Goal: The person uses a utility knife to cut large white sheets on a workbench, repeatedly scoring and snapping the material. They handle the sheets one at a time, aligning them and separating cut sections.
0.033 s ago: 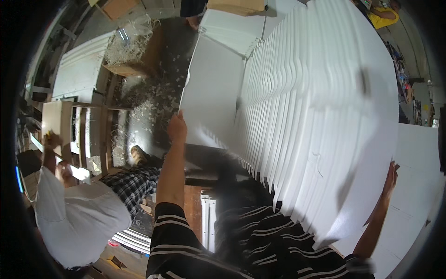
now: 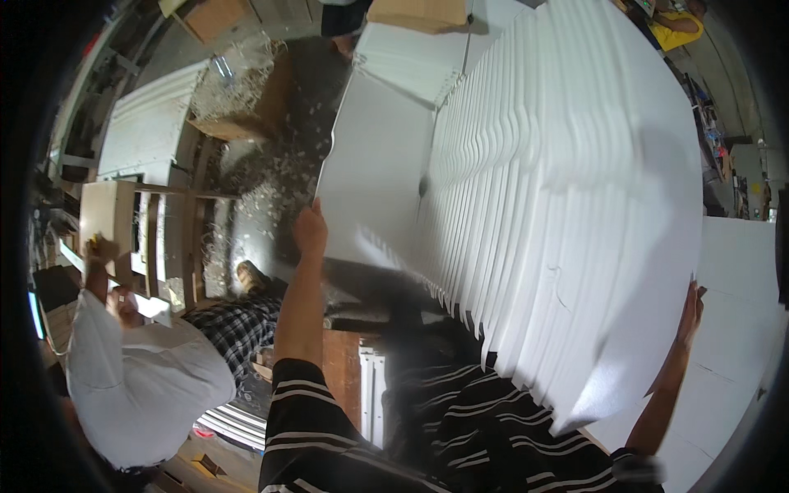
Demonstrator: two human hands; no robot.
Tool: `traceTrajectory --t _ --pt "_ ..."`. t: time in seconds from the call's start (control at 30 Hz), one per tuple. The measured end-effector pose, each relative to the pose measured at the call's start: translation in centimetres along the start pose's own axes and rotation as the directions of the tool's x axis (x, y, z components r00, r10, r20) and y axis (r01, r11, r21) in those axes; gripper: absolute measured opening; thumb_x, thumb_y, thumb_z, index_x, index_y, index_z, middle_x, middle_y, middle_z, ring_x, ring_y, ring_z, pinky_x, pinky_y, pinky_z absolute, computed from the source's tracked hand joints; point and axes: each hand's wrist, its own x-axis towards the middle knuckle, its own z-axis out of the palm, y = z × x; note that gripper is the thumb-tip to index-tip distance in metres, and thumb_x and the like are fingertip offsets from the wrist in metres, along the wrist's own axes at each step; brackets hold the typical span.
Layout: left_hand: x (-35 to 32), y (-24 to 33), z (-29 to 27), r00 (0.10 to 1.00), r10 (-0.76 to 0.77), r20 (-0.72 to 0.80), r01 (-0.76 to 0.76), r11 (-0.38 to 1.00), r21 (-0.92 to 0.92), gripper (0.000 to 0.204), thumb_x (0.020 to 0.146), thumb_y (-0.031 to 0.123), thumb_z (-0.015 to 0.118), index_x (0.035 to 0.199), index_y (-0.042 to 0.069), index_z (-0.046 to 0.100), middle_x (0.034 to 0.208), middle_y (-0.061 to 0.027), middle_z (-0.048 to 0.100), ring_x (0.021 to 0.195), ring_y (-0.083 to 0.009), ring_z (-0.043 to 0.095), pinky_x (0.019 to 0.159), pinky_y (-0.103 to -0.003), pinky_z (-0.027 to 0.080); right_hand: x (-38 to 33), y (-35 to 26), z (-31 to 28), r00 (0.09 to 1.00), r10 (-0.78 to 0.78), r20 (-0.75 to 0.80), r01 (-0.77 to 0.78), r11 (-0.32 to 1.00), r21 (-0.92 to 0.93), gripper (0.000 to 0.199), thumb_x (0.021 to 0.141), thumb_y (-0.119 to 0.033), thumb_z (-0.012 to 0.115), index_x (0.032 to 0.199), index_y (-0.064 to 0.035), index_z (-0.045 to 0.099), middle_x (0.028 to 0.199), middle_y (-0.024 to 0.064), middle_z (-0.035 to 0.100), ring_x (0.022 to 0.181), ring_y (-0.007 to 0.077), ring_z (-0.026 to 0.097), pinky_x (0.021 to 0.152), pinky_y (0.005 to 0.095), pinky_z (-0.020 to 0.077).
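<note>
A thick row of white sheets point(image 2: 493, 189) with wavy, layered edges stands in front of me, its broad smooth outer sheet point(image 2: 657, 214) toward the right. My left hand point(image 2: 311, 230) is closed on the left edge of a flat white panel point(image 2: 374, 156), beside the layered edges. At the far right, my right hand point(image 2: 692, 314) is closed against the outer sheet's right edge, with part of its fingers hidden. Whether both hands hold one and the same sheet is hidden from me.
At left, a person in a white shirt point(image 2: 148, 394) works at a wooden frame point(image 2: 197, 238). Beyond are a box of shredded scraps point(image 2: 234, 90) and scraps on the floor point(image 2: 267, 197). A cardboard piece point(image 2: 419, 12) lies at the top; more white sheets point(image 2: 731, 329) are on the right.
The view has shifted very slightly. The outer sheet's right edge sits a little farther left in the picture; both hands keep their hold.
</note>
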Motion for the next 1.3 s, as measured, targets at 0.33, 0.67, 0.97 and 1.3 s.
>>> traceTrajectory --t 0.33,0.67,0.97,1.3 --pt "-9.6 -14.9 -16.6 0.879 -0.307 0.364 0.364 0.926 -0.097 0.075 0.105 0.062 0.045 0.129 -0.008 0.06 0.107 -0.0258 0.067 0.099 -0.0376 0.064 0.086 -0.05 0.051 -2.9 -7.7 10.0 0.996 -0.056 0.07 0.053 0.998 0.039 0.049 0.102 -0.051 0.064 0.086 -0.0045 0.062 0.079 -0.0036 0.051 0.076 0.0085 0.044 0.067 0.0283 0.032" --pt "-36.6 -9.3 -26.0 0.83 0.098 0.549 0.481 0.372 -0.793 0.054 0.106 0.057 0.042 0.089 0.009 0.061 0.073 -0.007 0.056 0.065 -0.0215 0.055 0.058 -0.037 0.044 -3.1 -7.8 7.8 0.95 -0.194 0.246 0.08 0.909 0.408 0.055 0.104 -0.048 0.062 0.116 0.0044 0.07 0.069 0.0027 0.061 0.05 0.0031 0.039 0.046 0.0241 0.0287" --pt "-51.1 21.4 -36.2 0.805 0.547 0.228 0.404 -0.223 -0.887 0.043 0.102 0.046 0.055 0.086 0.007 0.05 0.066 -0.0028 0.042 0.053 -0.0165 0.041 0.051 -0.029 0.038 -2.2 -6.4 -0.4 0.807 -0.471 0.357 0.16 0.755 0.635 0.032 0.103 -0.023 0.064 0.124 0.0004 0.07 0.085 0.0054 0.073 0.055 0.001 0.041 0.049 0.0188 0.0311" --pt "-63.2 50.3 -24.8 0.039 0.978 0.206 0.825 0.085 -0.558 0.067 0.101 0.069 0.042 0.086 0.004 0.049 0.069 -0.008 0.051 0.058 -0.0204 0.049 0.053 -0.03 0.041 -5.6 -6.4 -8.0 0.507 -0.766 0.394 -0.113 0.395 0.912 0.052 0.1 -0.035 0.07 0.132 0.0064 0.063 0.085 0.0037 0.067 0.069 0.0058 0.055 0.062 0.0236 0.0453"
